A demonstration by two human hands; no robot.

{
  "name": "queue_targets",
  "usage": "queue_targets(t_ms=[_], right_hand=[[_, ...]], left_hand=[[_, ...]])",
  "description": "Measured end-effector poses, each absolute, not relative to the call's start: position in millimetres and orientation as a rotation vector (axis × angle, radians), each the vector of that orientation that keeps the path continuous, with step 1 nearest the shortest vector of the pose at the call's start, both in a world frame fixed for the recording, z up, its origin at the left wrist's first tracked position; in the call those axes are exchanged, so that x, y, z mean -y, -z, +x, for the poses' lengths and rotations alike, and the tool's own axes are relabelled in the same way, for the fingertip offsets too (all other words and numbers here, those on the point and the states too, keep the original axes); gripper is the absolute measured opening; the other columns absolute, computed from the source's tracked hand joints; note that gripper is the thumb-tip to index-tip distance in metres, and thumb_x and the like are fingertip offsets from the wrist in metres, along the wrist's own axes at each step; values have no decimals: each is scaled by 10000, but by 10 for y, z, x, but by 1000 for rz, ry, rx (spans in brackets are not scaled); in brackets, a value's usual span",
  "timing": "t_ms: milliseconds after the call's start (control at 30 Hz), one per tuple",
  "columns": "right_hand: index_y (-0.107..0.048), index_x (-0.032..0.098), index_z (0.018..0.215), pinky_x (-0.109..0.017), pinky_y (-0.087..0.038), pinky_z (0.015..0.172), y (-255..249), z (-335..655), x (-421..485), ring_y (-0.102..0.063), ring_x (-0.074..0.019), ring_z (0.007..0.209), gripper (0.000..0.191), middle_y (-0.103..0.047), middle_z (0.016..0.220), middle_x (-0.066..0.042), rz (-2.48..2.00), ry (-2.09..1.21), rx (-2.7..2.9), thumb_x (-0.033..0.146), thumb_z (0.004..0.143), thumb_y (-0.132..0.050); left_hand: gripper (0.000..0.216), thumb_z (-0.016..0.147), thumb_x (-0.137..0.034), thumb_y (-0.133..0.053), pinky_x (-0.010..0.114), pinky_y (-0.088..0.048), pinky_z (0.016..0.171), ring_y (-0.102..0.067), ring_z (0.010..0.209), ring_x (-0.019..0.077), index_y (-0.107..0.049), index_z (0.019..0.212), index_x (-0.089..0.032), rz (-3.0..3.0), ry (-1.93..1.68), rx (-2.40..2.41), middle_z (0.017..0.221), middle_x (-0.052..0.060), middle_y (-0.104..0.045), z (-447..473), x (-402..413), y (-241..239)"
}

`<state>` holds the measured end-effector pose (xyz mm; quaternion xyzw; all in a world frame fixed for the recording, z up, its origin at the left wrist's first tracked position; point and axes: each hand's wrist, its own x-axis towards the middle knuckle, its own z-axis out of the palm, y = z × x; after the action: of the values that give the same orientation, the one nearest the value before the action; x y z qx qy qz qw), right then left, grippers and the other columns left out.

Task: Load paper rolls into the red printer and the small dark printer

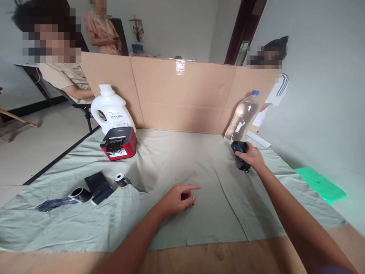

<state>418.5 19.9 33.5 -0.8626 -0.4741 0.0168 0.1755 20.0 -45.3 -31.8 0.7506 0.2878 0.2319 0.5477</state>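
My right hand (251, 156) is closed around a small black device (238, 149) on the pale green cloth (176, 167), just in front of a clear water bottle (242, 117). My left hand (179, 198) rests on the cloth near the middle, index finger stretched out and the other fingers curled, holding nothing. To the left lie a small paper roll (119, 177) with a loose strip, a flat black case (99, 187) and a black tape roll (80, 194).
A red and black label printer (119, 143) and a white detergent jug (110, 109) stand at the back left. A cardboard wall (182, 95) closes the far side. Three people are behind it. A green tray (321, 184) lies at the right.
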Motion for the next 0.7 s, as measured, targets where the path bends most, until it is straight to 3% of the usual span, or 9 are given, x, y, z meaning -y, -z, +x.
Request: queue_targets(t_ms=[333,433,567,700], right_hand=[[-322,246,1535,-511,-438,960,-127,4646,-415,-521,-447,1264,934,-483,1407,-236,-2617,-132,1209,667,751,-606],[-353,213,1518,-576,-378,979,-126,4584,-405,-474,-492,1290,929,-447,1430,-287,-2656,-54,1182,658,749,-622],[-366,192,1523,-636,-244,1028,-194,4217,-375,-308,-508,1399,871,-325,1529,-316,-2479,458,1262,594,795,-624],[-376,190,1507,-637,-278,1048,-214,3327,-497,-376,-467,1370,787,-385,1537,-235,-2158,385,1606,527,825,-576]], left_hand=[[458,820,-229,-605,217,-472,590,-615,592,116,-684,1269,-185,1786,-554,-656,747,37,-746,251,448,331],[406,843,-265,-596,244,-506,620,-642,598,131,-702,1221,-160,1669,-650,-684,753,51,-751,199,533,230],[253,891,-304,-580,288,-534,721,-695,717,173,-760,1041,-210,1696,-913,-867,774,42,-755,-290,527,-187],[147,845,-286,-615,304,-527,832,-679,867,197,-743,883,-225,1590,-1471,-1231,872,30,-744,-1198,-26,-580]])
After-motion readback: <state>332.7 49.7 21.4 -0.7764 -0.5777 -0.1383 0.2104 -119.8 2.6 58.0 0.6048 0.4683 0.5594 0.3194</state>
